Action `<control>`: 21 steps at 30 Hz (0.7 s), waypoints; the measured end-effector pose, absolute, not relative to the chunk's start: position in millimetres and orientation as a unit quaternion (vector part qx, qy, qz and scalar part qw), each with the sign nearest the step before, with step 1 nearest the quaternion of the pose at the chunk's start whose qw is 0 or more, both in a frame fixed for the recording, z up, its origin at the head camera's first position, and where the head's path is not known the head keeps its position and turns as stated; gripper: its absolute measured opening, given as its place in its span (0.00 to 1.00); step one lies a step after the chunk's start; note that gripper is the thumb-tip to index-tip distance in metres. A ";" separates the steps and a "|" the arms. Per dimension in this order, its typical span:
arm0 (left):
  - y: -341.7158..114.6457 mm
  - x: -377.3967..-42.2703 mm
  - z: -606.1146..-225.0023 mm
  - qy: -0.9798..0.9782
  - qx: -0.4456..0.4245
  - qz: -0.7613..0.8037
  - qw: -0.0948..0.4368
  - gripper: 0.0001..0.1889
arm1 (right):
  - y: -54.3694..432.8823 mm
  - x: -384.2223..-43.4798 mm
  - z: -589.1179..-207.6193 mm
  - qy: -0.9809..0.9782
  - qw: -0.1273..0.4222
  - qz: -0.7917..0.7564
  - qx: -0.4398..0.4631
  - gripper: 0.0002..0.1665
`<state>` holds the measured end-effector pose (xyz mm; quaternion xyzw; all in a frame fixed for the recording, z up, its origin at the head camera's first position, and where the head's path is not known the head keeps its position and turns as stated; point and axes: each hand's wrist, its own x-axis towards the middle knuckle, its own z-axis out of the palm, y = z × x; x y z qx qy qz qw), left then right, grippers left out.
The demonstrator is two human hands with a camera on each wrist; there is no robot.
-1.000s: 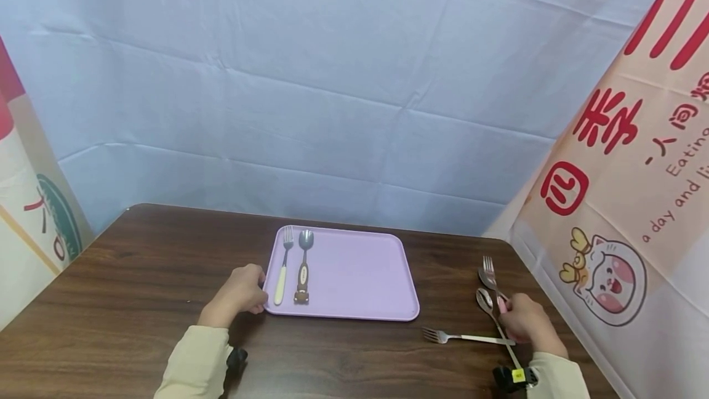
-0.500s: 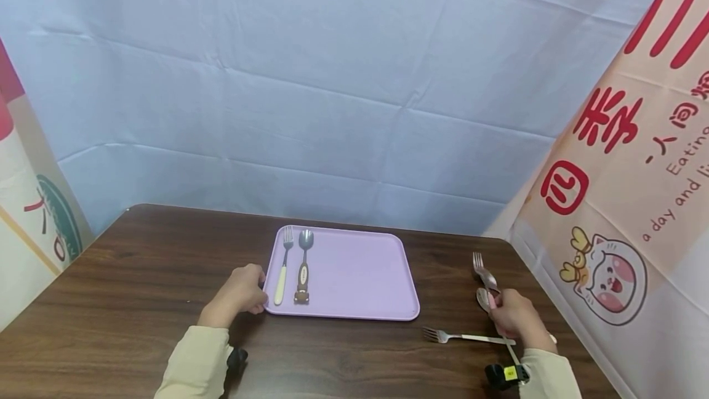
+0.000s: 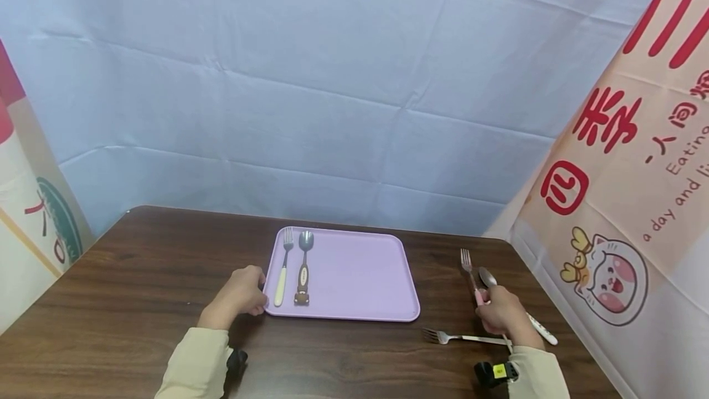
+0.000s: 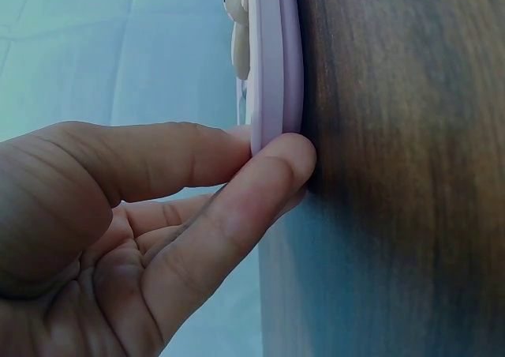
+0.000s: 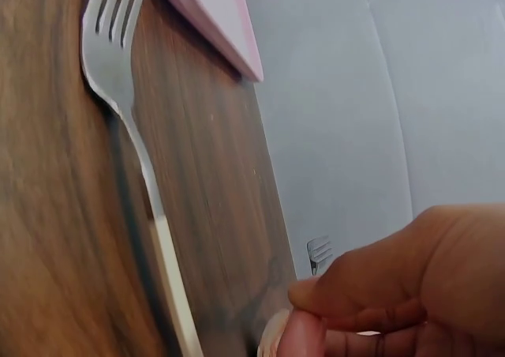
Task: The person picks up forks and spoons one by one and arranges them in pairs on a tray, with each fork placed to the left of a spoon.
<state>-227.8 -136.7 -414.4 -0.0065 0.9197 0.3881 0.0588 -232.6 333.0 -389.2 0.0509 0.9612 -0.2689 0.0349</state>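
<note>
My left hand pinches the near left corner of a lilac tray between thumb and fingers; the left wrist view shows the tray rim in that grip. On the tray lie a cream-handled fork and, beside it, a spoon with a brown bear handle. My right hand pinches a pink-handled fork, tines pointing away. Under and beside that hand lies a spoon with a patterned white handle. A white-handled fork lies just left of it, large in the right wrist view.
The dark wooden table ends at a pale blue cloth behind. A printed banner hangs along the right side. A thin handle shows below the right hand; the rest of that piece is hidden.
My right hand has moved left with the pink-handled fork, lifting it off the spoon it lay across. The patterned spoon handle has come into view. My left hand and the tray have stayed put.
</note>
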 end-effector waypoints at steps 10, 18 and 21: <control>-135.4 -227.2 -412.7 0.920 -0.002 0.387 0.060 0.17 | 318.4 -233.1 -392.2 0.962 0.026 -0.270 0.036 0.04; -135.4 -227.4 -413.3 0.920 0.002 0.387 0.058 0.17 | 305.5 -231.7 -388.9 0.960 0.033 -0.276 0.035 0.05; -135.4 -227.0 -413.2 0.921 0.001 0.385 0.057 0.17 | 300.7 -232.1 -389.3 0.964 0.026 -0.264 0.029 0.05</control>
